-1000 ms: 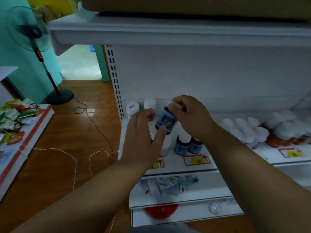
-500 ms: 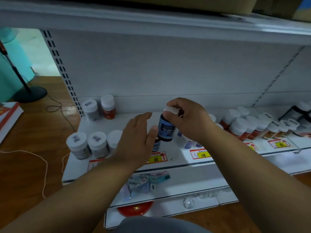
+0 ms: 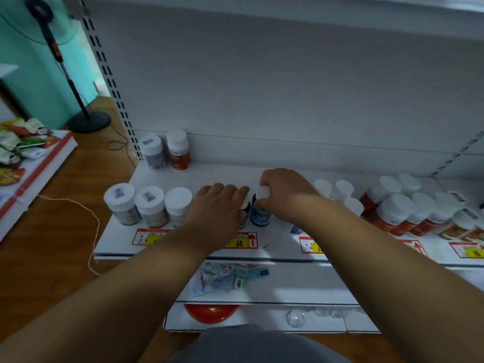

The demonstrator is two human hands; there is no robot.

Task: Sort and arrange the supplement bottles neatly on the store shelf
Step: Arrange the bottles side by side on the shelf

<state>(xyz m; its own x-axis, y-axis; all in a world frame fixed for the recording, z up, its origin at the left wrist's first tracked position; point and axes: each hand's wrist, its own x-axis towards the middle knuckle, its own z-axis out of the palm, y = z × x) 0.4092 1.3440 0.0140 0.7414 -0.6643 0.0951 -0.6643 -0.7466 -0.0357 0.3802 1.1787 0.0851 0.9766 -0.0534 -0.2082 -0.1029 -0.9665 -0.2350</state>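
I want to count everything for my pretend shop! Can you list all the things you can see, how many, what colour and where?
Blue bottle: one, white cap, shelf front, under the right hand.
Bottle beside it: one, white cap, mostly hidden by the left hand.
Pale bottles: three, white caps, front left in a row.
Back bottles: two, one grey, one red, back left corner.
Red bottles: many, white caps, right side; too crowded to count.
Price tags: several, red and yellow, shelf edge.
Fan: one, black stand, on the floor at left.
Left hand: one, gripping the hidden bottle.
Right hand: one, gripping the blue bottle's cap.
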